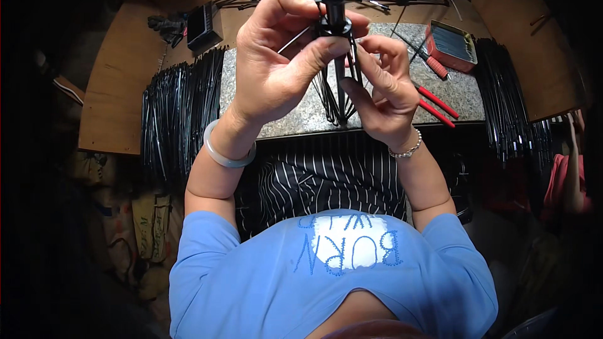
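At one o'clock on your counter (295, 113) sits a flat red tin (452, 45), lid off, with a row of thin dark pieces inside; a small black box (202, 25) stands at eleven o'clock, what it holds hidden. Dead centre, toward twelve o'clock, you hold a black umbrella hub assembly (335, 22) upright above the speckled stone slab. Your left hand (276, 66) is clenched around its ring, thumb pressing the front. Your right hand (383, 91) pinches the thin metal ribs (339, 97) hanging beneath it, fingers closed. Red-handled pliers (436, 103) lie at three o'clock, just beside your right hand. Bundles of black ribs (179, 113) lie at nine o'clock.
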### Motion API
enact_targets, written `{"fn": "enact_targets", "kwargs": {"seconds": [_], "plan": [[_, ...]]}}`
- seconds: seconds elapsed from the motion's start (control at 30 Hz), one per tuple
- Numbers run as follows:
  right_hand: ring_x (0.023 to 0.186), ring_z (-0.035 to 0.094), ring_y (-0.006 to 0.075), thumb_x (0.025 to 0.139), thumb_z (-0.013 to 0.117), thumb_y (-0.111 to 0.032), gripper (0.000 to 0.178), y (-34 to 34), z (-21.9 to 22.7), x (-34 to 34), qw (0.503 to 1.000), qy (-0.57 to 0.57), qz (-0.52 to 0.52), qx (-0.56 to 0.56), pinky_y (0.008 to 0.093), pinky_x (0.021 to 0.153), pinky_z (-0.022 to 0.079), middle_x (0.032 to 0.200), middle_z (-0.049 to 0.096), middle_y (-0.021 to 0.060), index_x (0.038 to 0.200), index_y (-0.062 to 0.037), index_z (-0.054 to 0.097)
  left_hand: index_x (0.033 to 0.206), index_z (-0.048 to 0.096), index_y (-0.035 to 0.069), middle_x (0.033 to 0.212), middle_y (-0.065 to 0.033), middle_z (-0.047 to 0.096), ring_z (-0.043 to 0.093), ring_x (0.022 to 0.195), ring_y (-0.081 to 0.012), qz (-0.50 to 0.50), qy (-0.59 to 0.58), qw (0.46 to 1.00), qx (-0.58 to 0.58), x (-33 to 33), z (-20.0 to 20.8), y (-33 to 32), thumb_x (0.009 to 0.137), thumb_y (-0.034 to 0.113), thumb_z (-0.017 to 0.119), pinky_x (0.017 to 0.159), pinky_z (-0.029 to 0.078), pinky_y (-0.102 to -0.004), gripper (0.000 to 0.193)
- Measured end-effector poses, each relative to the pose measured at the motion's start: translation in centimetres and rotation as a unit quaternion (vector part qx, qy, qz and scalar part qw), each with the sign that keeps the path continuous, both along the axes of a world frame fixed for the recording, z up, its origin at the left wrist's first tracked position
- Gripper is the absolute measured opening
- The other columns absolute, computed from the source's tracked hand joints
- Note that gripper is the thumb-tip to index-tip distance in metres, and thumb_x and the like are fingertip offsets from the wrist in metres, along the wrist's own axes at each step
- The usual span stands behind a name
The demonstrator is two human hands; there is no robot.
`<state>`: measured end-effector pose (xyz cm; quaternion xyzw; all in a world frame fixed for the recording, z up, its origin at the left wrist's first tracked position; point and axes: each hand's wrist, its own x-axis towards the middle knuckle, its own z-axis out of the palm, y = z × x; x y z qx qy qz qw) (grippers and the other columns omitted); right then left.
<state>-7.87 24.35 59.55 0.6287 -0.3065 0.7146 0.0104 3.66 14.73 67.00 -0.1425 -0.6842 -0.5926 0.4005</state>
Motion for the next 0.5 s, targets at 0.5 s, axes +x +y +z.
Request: {"fn": "enact_targets", "kwargs": {"seconds": [0.5], "plan": [[0.08,0.057,0.0169,0.077,0.056,0.013,0.049,-0.2,0.1,1.1,0.982,0.046,-0.181,-0.005,0.0252,0.071,0.05,0.114,0.055,0.0152,0.123,-0.0015,0.055,0.099,0.051,0.002,0.091,-0.0141,0.067,0.067,0.084,-0.0206,0.084,0.07,0.994,-0.012,-1.0,-1.1,0.4,0.074,-0.008,0.069,0.074,0.057,-0.0266,0.032]]}}
